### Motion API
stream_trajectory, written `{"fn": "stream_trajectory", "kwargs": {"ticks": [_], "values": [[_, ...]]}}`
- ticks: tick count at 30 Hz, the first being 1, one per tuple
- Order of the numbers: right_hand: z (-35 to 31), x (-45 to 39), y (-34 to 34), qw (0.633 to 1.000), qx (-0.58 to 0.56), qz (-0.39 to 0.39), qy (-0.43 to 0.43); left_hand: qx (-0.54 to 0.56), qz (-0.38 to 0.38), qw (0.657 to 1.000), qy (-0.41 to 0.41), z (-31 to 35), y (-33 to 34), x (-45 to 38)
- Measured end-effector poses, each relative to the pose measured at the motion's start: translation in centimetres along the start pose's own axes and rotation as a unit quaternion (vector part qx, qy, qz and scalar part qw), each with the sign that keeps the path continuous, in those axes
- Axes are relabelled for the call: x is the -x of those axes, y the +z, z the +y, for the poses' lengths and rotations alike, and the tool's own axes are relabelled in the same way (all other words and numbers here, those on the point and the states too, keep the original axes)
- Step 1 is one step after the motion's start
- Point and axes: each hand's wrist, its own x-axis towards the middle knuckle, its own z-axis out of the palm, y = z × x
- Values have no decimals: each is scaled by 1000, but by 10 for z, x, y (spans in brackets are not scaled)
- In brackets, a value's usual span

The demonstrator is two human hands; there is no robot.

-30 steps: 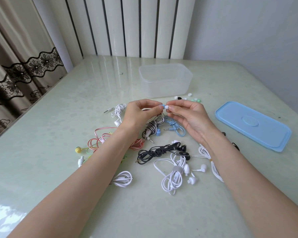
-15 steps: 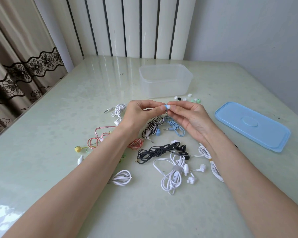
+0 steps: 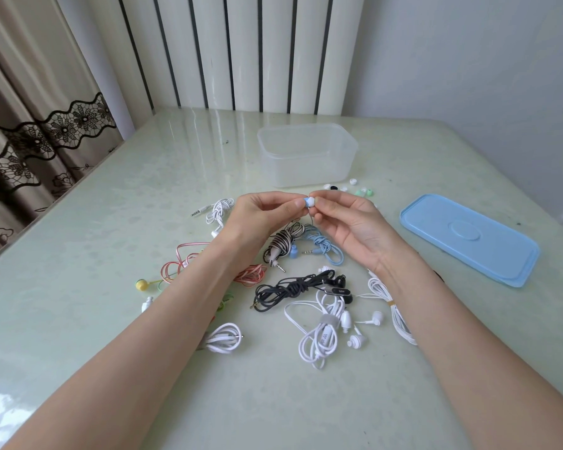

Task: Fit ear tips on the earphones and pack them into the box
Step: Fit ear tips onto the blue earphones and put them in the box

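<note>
A: What are the hands doing?

B: Both are raised over the table (image 3: pixel 117 228), fingertips meeting. The left hand (image 3: pixel 260 219) pinches a blue earbud (image 3: pixel 306 203), and the right hand (image 3: pixel 348 222) pinches a white ear tip (image 3: pixel 310 201) against it.

A: Anything different from a second ago?

B: Little. Then the earbud and ear tip showed a small gap between the fingertips; now they are pressed together, and the white tip seems to sit on the bud. The hands have barely shifted.

A: Where is the rest of that earphone?

B: Its blue cable (image 3: pixel 325 250) lies coiled on the table under the right hand, beside a striped bundle (image 3: pixel 281 241), unchanged.

A: And the box?

B: The clear box (image 3: pixel 306 154) stands open at the far side, with nothing visible inside, and loose ear tips (image 3: pixel 355 188) lie just beside it. The blue lid (image 3: pixel 468 238) lies flat to the right. Black earphones (image 3: pixel 293 289) and white earphones (image 3: pixel 322 332) lie nearer the person, where they were.
</note>
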Motion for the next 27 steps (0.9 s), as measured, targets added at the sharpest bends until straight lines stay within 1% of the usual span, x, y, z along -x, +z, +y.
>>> {"fn": "stream_trajectory", "kwargs": {"ticks": [4,8,12,18,23,25,27], "values": [[1,-2,-3,994,85,12,-62,4,30,999,-18,0,1,-3],[3,-3,-3,987,135,11,-85,-27,50,998,-14,1,1,-2],[7,-4,1,965,231,45,-116,-64,66,996,-10,0,-1,-1],[8,-4,-1,957,257,52,-121,-115,83,990,15,-1,0,-2],[8,-4,0,956,265,52,-118,-125,91,988,16,-2,0,-2],[7,-4,1,954,269,52,-126,-115,80,990,10,-1,0,-3],[7,-4,1,950,277,56,-135,-76,61,995,-9,-1,1,-3]]}}
